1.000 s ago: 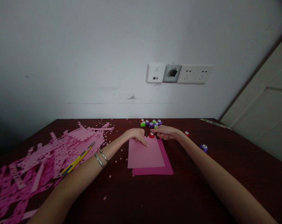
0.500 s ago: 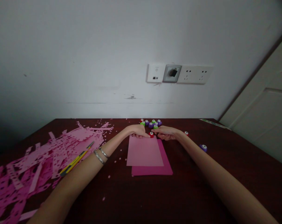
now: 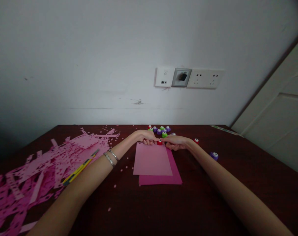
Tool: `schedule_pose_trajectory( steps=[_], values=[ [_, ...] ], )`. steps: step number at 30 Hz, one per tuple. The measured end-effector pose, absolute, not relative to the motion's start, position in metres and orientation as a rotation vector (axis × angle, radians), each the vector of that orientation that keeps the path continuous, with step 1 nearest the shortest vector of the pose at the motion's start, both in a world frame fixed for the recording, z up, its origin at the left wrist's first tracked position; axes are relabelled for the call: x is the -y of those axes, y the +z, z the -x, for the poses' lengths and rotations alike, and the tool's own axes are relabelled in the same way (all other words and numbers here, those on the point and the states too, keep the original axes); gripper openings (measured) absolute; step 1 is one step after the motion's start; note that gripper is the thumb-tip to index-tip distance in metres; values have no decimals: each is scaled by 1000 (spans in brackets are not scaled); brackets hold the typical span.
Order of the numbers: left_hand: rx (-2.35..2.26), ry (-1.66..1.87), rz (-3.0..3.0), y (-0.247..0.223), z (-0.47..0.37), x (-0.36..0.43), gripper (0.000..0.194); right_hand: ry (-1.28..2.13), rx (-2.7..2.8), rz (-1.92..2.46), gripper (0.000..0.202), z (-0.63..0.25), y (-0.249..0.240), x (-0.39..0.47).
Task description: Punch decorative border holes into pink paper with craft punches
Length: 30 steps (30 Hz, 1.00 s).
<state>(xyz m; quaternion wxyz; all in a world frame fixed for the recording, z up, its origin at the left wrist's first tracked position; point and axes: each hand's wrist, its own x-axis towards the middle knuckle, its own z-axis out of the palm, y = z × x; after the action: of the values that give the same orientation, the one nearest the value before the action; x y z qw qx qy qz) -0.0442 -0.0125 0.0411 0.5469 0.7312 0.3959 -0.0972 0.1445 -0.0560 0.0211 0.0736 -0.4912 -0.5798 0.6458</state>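
Observation:
A small red punch (image 3: 159,142) sits at the far edge of a light pink sheet (image 3: 152,160). From the left, my left hand (image 3: 148,136) reaches it, fingers curled and thumb side against the punch. My right hand (image 3: 174,142) meets it from the right, its fingers curled too and its tip close to the other hand's. Both hands are closed around the punch and the paper's edge. Beneath the light sheet lies a darker pink sheet (image 3: 176,168), sticking out at the right and near sides.
Several green, purple and red punches (image 3: 164,134) stand behind my hands. A purple punch (image 3: 214,156) and a red one (image 3: 196,141) are at the right. Cut pink paper strips (image 3: 43,170) and a yellow cutter (image 3: 81,167) lie left.
My right hand has shifted slightly left and down, and its fingertip now reaches the red punch. My left thumb has moved up toward the punch's top. A punch behind my right hand has come into view.

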Motion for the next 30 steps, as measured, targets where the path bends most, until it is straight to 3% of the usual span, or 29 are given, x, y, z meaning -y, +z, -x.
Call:
schedule_pose_trajectory(
  steps=[12,20,24,30],
  values=[
    [-862,-712,-1721,32,21,-9,16,1992,1793,1534,53,-133,29,66],
    [-730,-831,-1778,32,17,-8,22,2067,1774,1565,56,-132,18,59],
    [-625,-823,-1868,41,15,-1,21,2037,1748,1576,54,-131,11,58],
    [-921,-577,-2071,50,16,17,18,1968,1759,1669,53,-127,15,63]
  ],
)
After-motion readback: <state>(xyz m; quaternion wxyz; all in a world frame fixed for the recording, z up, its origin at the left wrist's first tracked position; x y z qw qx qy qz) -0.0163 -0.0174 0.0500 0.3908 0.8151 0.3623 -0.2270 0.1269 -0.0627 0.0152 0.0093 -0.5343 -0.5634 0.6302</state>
